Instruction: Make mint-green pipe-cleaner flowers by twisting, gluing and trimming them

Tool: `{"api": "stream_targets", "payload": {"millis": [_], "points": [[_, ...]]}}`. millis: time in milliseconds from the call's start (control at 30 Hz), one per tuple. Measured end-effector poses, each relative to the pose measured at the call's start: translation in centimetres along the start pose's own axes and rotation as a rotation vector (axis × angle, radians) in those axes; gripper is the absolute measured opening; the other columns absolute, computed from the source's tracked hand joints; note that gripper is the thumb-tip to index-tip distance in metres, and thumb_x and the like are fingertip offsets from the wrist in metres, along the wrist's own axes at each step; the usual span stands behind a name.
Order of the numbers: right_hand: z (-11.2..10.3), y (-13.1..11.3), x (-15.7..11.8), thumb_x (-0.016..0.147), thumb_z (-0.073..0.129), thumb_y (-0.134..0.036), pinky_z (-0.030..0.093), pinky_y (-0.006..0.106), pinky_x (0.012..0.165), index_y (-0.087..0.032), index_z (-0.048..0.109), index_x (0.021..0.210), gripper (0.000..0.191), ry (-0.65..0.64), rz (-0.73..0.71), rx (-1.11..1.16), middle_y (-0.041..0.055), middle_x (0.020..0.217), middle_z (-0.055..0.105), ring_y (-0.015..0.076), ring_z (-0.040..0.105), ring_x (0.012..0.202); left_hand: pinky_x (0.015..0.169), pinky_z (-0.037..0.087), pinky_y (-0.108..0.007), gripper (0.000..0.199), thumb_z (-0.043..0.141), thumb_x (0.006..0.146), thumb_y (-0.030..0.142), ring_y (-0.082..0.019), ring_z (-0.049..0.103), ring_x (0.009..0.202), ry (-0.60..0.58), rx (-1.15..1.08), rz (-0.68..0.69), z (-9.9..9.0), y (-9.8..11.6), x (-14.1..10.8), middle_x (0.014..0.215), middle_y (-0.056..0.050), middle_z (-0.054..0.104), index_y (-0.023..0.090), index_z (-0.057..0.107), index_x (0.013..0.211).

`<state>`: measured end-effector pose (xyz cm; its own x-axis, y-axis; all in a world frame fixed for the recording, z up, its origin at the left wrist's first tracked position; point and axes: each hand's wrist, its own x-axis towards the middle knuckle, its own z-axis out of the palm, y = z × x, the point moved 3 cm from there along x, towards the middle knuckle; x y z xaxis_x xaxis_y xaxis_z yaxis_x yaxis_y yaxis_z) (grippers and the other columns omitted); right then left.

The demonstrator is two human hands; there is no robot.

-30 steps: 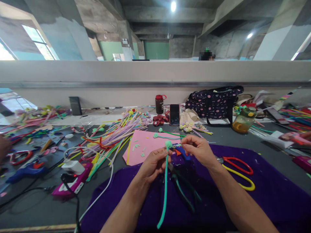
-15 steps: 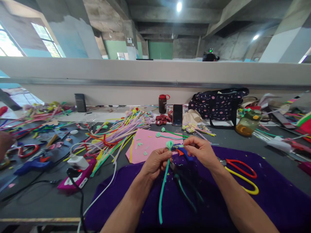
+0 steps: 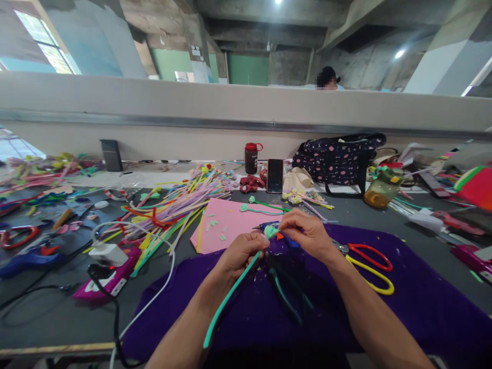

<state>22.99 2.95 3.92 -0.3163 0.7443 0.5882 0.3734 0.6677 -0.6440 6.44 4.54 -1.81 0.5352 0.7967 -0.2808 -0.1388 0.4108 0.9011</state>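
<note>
My left hand (image 3: pixel 248 251) pinches a green fuzzy stem, a pipe cleaner (image 3: pixel 230 302), just below its pale green flower head (image 3: pixel 271 232). The stem's free end slants down to the left. Against the flower's right side, my right hand (image 3: pixel 303 230) has thumb and fingers pinched on a small pale green piece, mostly hidden by the fingertips. Below the hands, green-handled pliers (image 3: pixel 284 297) lie on the dark purple cloth (image 3: pixel 172 297). Behind the right hand is a blue tool with an orange part (image 3: pixel 294 243), partly covered.
Scissors (image 3: pixel 371 266) with red and yellow handles lie right of my right forearm. A pink sheet (image 3: pixel 219 215) bears green scraps and finished-looking stems. Bundled pipe cleaners (image 3: pixel 196 192), a white cable (image 3: pixel 169 274) and a pink power strip (image 3: pixel 126 266) are at left. A phone (image 3: pixel 275 176) stands behind.
My right hand has come in from the right, bringing its small piece against the flower head. The stem has tilted, its lower end swinging left. The camera view has shifted slightly.
</note>
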Motion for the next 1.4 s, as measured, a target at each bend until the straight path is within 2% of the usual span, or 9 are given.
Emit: {"api": "stream_targets", "payload": {"millis": [267,600,933,1400], "points": [[0.3,0.39,-0.08,0.078,0.053,-0.01,0.044,0.027,0.072,-0.019,0.064,0.082,0.015,-0.125,-0.041,-0.058,0.0038,0.081,0.06,0.0148,0.057,0.079,0.036,0.013,-0.021,0.021,0.063,0.061,0.026,-0.004,0.028,0.03,0.027,0.175,0.001,-0.12,-0.2,0.03,0.037,0.006,0.042,0.015,0.048,0.052],[0.36,0.37,-0.15,0.078,0.053,-0.012,0.045,0.027,0.072,-0.021,0.065,0.081,0.015,-0.133,-0.046,-0.099,0.0038,0.083,0.059,0.0153,0.057,0.081,0.038,0.015,-0.022,0.019,0.062,0.06,0.022,-0.004,0.029,0.032,0.037,0.219,0.03,-0.01,-0.01,0.01,0.038,0.005,0.043,0.015,0.048,0.048],[0.47,0.45,-0.21,0.077,0.054,-0.012,0.044,0.027,0.072,-0.021,0.064,0.08,0.014,-0.155,-0.043,-0.125,0.0036,0.085,0.059,0.0152,0.057,0.081,0.038,0.017,-0.021,0.018,0.062,0.058,0.023,-0.005,0.029,0.033,0.054,0.227,0.003,-0.16,-0.08,0.05,0.038,0.005,0.044,0.015,0.049,0.049],[0.7,0.35,-0.3,0.08,0.051,-0.012,0.044,0.027,0.073,-0.02,0.063,0.08,0.015,-0.191,-0.085,-0.241,0.0038,0.085,0.06,0.0159,0.056,0.082,0.04,0.018,-0.021,0.017,0.06,0.06,0.022,-0.005,0.03,0.036,0.062,0.339,0.088,-0.17,0.04,-0.01,0.041,0.004,0.044,0.015,0.05,0.048]]}}
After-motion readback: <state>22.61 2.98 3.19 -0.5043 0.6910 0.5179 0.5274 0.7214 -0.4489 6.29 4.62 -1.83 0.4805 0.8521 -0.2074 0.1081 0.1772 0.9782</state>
